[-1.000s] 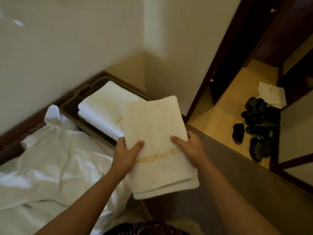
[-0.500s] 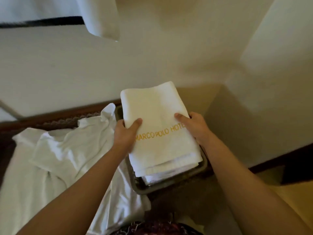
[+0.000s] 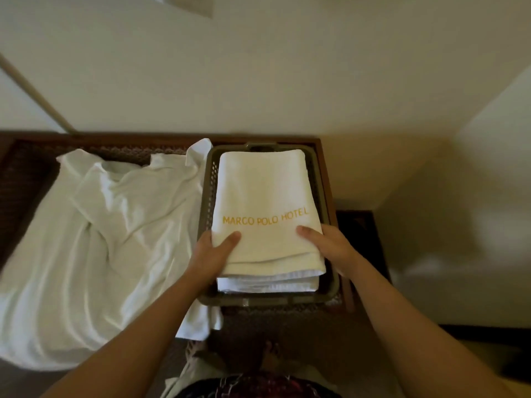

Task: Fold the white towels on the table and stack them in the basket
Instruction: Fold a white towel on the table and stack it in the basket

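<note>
my left hand (image 3: pixel 211 254) and right hand (image 3: pixel 330 248) grasp the folded towel (image 3: pixel 264 202) at its near corners, over the basket (image 3: pixel 324 182) at the surface's right edge. i should lower it square on the stack (image 3: pixel 267 284), then let go gently.

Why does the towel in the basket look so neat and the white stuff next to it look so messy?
The folded towel is a flat, tidy rectangle; the unfolded pile is crumpled and wrinkled. The folded towel sits in the basket on another folded towel, held by the left hand and right hand; the pile lies loose on the table, untouched. The folded towel shows gold MARCO POLO HOTEL lettering; none shows on the pile. Both are white cloth.
</note>
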`<state>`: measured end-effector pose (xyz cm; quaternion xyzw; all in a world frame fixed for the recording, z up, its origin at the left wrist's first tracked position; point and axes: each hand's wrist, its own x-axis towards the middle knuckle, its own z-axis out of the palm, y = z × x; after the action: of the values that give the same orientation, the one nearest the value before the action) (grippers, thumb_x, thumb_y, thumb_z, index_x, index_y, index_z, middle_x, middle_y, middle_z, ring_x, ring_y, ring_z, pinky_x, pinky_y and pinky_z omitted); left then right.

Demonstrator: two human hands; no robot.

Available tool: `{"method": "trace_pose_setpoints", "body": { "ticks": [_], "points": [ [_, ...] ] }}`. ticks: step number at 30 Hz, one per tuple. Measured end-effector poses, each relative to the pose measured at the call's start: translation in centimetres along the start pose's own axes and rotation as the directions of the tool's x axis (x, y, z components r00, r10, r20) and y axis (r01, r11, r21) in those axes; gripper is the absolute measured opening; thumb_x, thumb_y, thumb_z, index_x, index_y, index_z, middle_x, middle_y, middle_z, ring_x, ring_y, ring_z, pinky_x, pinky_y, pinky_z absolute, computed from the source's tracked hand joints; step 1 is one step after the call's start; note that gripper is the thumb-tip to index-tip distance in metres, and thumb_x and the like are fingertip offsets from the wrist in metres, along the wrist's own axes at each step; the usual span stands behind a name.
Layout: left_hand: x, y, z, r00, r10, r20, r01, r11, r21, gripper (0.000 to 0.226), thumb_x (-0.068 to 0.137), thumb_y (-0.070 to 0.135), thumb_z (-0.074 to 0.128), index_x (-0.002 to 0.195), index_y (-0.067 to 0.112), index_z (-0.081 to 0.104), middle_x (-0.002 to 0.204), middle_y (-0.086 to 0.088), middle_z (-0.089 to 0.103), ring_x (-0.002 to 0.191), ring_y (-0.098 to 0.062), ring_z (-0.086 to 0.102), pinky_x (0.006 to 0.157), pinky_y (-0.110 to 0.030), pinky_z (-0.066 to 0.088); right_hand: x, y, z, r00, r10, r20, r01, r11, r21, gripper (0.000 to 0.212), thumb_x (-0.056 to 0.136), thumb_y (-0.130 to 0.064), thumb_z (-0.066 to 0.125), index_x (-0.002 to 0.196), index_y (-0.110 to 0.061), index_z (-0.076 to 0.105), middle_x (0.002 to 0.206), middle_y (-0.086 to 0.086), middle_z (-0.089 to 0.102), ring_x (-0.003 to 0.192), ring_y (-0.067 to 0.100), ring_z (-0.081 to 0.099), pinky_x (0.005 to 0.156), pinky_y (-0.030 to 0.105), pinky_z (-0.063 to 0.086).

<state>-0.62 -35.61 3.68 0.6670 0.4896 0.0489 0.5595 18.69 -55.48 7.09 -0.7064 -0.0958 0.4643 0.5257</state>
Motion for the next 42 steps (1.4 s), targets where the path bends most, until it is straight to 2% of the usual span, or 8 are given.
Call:
{"method": "trace_pose_setpoints", "body": {
  "ticks": [3, 6, 13, 20, 23, 27, 34, 42],
  "points": [
    [-0.3, 0.4, 0.6, 0.999, 0.021, -0.035, -0.021, 1.0, 0.011, 0.05, 0.089, 0.058, 0.069, 0.124, 0.023, 0.061, 0.112, 0.007, 0.068, 0.096, -0.011, 0.063, 0.066, -0.018, 0.045, -0.5, 0.8, -0.3, 0.992, -0.084, -0.089, 0.092, 0.991, 0.094, 0.03, 0.1, -0.034, 0.064, 0.12, -0.012, 0.071, 0.113, 0.004, 0.077, 0.102, 0.022, 0.075, 0.087, 0.043, 0.061],
    [-0.7, -0.5, 0.9, 0.998, -0.014, -0.063, 0.015, 1.0, 0.008, 0.048, 0.09, 0.054, 0.07, 0.124, 0.022, 0.062, 0.112, 0.005, 0.069, 0.1, -0.016, 0.065, 0.066, -0.021, 0.047, -0.8, 3.3, 0.2, 0.997, 0.052, -0.06, -0.052, 0.999, 0.011, 0.029, 0.099, -0.035, 0.066, 0.122, -0.017, 0.069, 0.118, 0.003, 0.075, 0.104, 0.022, 0.073, 0.092, 0.048, 0.06],
    [-1.6, -1.2, 1.4, 0.993, -0.008, -0.118, 0.013, 0.999, 0.043, 0.035, 0.095, 0.046, 0.068, 0.121, 0.025, 0.057, 0.102, 0.012, 0.064, 0.089, -0.009, 0.061, 0.068, -0.025, 0.046, -1.9, 6.1, 0.6, 0.994, -0.032, -0.105, 0.019, 0.993, -0.119, 0.018, 0.1, -0.03, 0.065, 0.116, -0.023, 0.07, 0.113, -0.005, 0.075, 0.105, 0.013, 0.07, 0.085, 0.031, 0.059],
    [-2.2, -1.5, 1.6, 0.991, -0.04, -0.131, 0.048, 0.997, 0.056, 0.051, 0.09, 0.058, 0.067, 0.126, 0.023, 0.058, 0.111, 0.005, 0.067, 0.102, -0.021, 0.064, 0.089, -0.04, 0.054, -1.3, 5.1, 2.0, 0.962, 0.008, -0.272, -0.091, 0.952, -0.293, 0.035, 0.096, -0.03, 0.063, 0.123, -0.015, 0.047, 0.118, 0.004, 0.062, 0.091, 0.012, 0.06, 0.076, 0.036, 0.054],
    [-3.1, -2.0, 1.1, 0.991, -0.061, -0.121, 0.07, 0.995, 0.067, 0.045, 0.091, 0.06, 0.064, 0.121, 0.026, 0.056, 0.107, 0.008, 0.065, 0.099, -0.019, 0.064, 0.088, -0.041, 0.055, -2.1, 4.9, 3.9, 0.893, -0.206, -0.4, -0.105, 0.769, -0.63, 0.067, 0.089, -0.032, 0.06, 0.146, -0.014, 0.03, 0.139, 0.011, 0.047, 0.116, 0.03, 0.053, 0.095, 0.05, 0.051],
    [-4.3, -2.9, -0.9, 0.986, -0.064, -0.156, 0.071, 0.997, 0.036, 0.033, 0.097, 0.051, 0.061, 0.122, 0.03, 0.054, 0.105, 0.012, 0.062, 0.1, -0.019, 0.063, 0.09, -0.043, 0.055, -2.1, 4.0, 7.2, 0.815, -0.545, -0.196, 0.073, 0.432, -0.899, 0.078, 0.08, -0.024, 0.059, 0.152, -0.019, 0.027, 0.161, 0.017, 0.019, 0.145, 0.039, 0.024, 0.108, 0.065, 0.03],
    [-4.1, -4.1, -6.5, 0.976, -0.013, -0.216, 0.012, 1.0, -0.009, 0.025, 0.097, 0.035, 0.061, 0.122, 0.033, 0.06, 0.11, 0.013, 0.065, 0.103, -0.015, 0.066, 0.089, -0.037, 0.054, -0.3, 1.1, 16.7, 0.814, -0.556, 0.166, 0.418, 0.364, -0.832, 0.062, 0.081, -0.02, 0.057, 0.141, -0.026, 0.043, 0.162, 0.009, 0.021, 0.15, 0.031, 0.019, 0.11, 0.063, 0.025],
    [2.3, -5.3, -14.1, 0.973, -0.055, -0.225, 0.042, 0.997, -0.061, 0.017, 0.098, 0.031, 0.062, 0.114, 0.033, 0.065, 0.111, 0.012, 0.067, 0.101, -0.012, 0.067, 0.078, -0.024, 0.049, 5.7, -0.9, 25.6, 0.866, -0.454, 0.208, 0.406, 0.399, -0.822, 0.054, 0.086, -0.024, 0.058, 0.139, -0.027, 0.048, 0.16, 0.004, 0.028, 0.149, 0.025, 0.026, 0.113, 0.054, 0.026]
  ]
}}
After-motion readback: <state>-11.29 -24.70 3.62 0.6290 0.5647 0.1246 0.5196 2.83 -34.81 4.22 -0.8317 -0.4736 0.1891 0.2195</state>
